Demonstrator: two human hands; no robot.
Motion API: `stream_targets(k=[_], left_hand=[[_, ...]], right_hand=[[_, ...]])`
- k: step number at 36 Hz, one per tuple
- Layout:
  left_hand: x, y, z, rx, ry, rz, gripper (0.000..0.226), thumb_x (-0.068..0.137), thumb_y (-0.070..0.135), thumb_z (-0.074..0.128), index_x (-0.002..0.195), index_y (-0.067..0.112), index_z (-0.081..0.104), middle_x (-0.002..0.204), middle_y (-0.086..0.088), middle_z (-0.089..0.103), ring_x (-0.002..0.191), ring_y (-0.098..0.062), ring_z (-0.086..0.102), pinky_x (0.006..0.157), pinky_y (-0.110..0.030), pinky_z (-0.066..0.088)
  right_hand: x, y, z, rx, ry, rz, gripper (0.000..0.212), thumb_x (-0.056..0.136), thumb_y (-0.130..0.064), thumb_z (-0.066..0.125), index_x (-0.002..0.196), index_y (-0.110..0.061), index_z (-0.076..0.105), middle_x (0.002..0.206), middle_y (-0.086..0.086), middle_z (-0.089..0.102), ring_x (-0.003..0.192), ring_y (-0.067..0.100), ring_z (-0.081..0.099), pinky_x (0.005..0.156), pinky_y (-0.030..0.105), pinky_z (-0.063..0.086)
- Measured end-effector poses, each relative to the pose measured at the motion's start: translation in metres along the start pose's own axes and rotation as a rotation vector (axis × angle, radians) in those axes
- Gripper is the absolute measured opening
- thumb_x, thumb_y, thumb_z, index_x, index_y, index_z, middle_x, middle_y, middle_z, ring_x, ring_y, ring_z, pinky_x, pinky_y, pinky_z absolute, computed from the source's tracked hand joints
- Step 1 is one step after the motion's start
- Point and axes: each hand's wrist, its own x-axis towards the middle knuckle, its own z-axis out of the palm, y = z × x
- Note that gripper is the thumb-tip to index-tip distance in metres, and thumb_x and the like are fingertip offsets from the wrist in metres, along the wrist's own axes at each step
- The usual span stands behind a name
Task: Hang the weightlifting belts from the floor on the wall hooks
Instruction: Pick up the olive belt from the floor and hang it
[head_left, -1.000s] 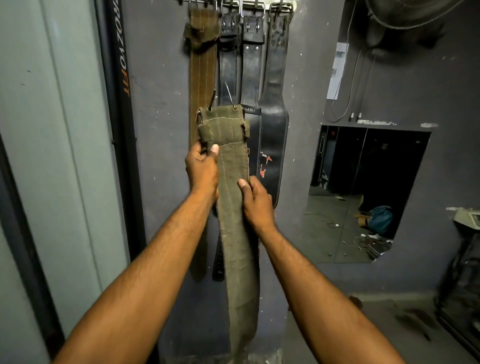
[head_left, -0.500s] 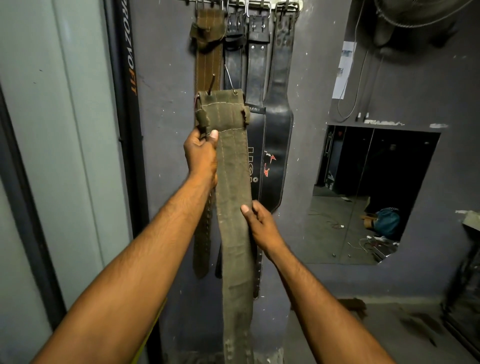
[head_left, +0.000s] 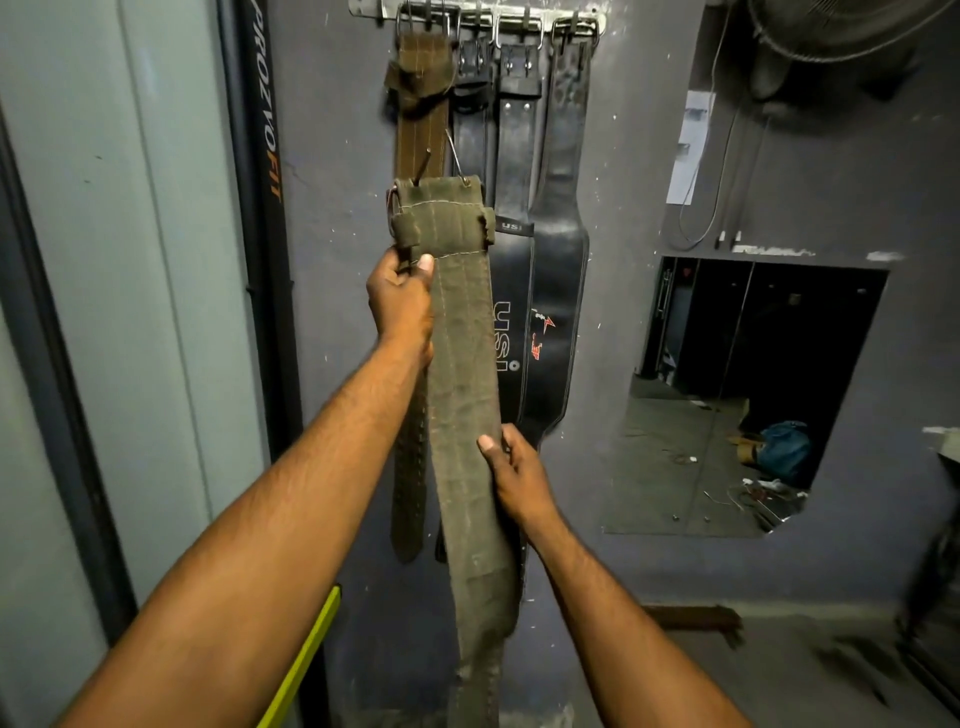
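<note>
The right hand grips the green belt at its edge, low down; the left hand pinches it just under the buckle. The belt is held upright below the rack, partly covering the brown belt and black belts hooked there.

We face a scuffed grey wall. We see a mirror at three o'clock, a fan and a paper sheet at one, a pale panel at nine, and dim concrete floor at five.
</note>
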Motion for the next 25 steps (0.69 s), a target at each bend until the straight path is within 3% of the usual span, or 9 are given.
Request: stream_targets(k=[3, 6, 10, 14, 18, 20, 25], left_hand=[[0.002, 0.002, -0.002, -0.002, 0.0, 0.003, 0.022, 0.095, 0.013, 0.06, 0.114, 0.019, 0.069, 0.106, -0.003, 0.075, 0.1, -0.02, 0.072, 0.093, -0.049, 0.058], [0.004, 0.002, -0.004, 0.007, -0.006, 0.0, 0.022, 0.095, 0.013, 0.061, 0.114, 0.019, 0.069, 0.107, -0.003, 0.075, 0.101, -0.02, 0.072, 0.093, -0.049, 0.058], [-0.002, -0.003, -0.004, 0.021, -0.035, 0.0, 0.025, 0.095, 0.012, 0.06, 0.118, 0.017, 0.069, 0.107, -0.002, 0.076, 0.102, -0.02, 0.072, 0.094, -0.049, 0.057], [-0.001, -0.001, -0.005, 0.011, -0.043, -0.003, 0.025, 0.096, 0.012, 0.06, 0.119, 0.017, 0.068, 0.107, -0.001, 0.076, 0.102, -0.019, 0.072, 0.094, -0.048, 0.057], [0.002, 0.0, -0.011, 0.013, -0.069, -0.028, 0.021, 0.096, 0.016, 0.06, 0.113, 0.025, 0.069, 0.107, 0.0, 0.076, 0.102, -0.02, 0.072, 0.094, -0.051, 0.057], [-0.002, 0.0, -0.012, 0.014, -0.103, -0.05, 0.02, 0.097, 0.018, 0.059, 0.112, 0.028, 0.069, 0.109, -0.001, 0.075, 0.104, -0.021, 0.072, 0.093, -0.052, 0.057], [-0.017, -0.01, -0.008, 0.035, -0.174, -0.111, 0.021, 0.099, 0.02, 0.056, 0.117, 0.024, 0.068, 0.113, -0.004, 0.074, 0.105, -0.022, 0.071, 0.093, -0.051, 0.057]], right_hand=[[-0.006, 0.004, -0.004, -0.01, -0.116, 0.077, 0.031, 0.099, -0.04, 0.056, 0.124, -0.023, 0.058, 0.118, -0.005, 0.068, 0.107, 0.009, 0.067, 0.089, 0.031, 0.056], [-0.015, 0.015, -0.006, -0.029, -0.165, 0.111, 0.032, 0.099, -0.038, 0.056, 0.123, -0.018, 0.061, 0.117, 0.0, 0.07, 0.108, 0.014, 0.068, 0.097, 0.04, 0.056], [-0.028, 0.023, -0.002, 0.022, -0.224, 0.157, 0.021, 0.101, -0.032, 0.054, 0.118, -0.022, 0.061, 0.11, -0.005, 0.071, 0.1, 0.007, 0.07, 0.081, 0.022, 0.058], [-0.045, 0.055, -0.001, -0.067, -0.32, 0.244, 0.03, 0.097, -0.034, 0.06, 0.123, -0.02, 0.066, 0.12, -0.001, 0.072, 0.112, 0.012, 0.068, 0.1, 0.034, 0.054], [-0.046, 0.057, -0.006, -0.037, -0.308, 0.268, 0.032, 0.097, -0.033, 0.061, 0.12, -0.011, 0.068, 0.116, 0.005, 0.074, 0.108, 0.019, 0.07, 0.087, 0.023, 0.055], [-0.031, 0.039, -0.009, -0.023, -0.258, 0.237, 0.032, 0.095, -0.035, 0.063, 0.117, -0.012, 0.068, 0.113, 0.008, 0.074, 0.105, 0.029, 0.07, 0.086, 0.027, 0.054], [0.022, -0.047, -0.009, 0.146, -0.08, 0.026, 0.031, 0.096, -0.027, 0.063, 0.121, -0.009, 0.063, 0.119, 0.012, 0.071, 0.108, 0.024, 0.069, 0.094, 0.04, 0.056]])
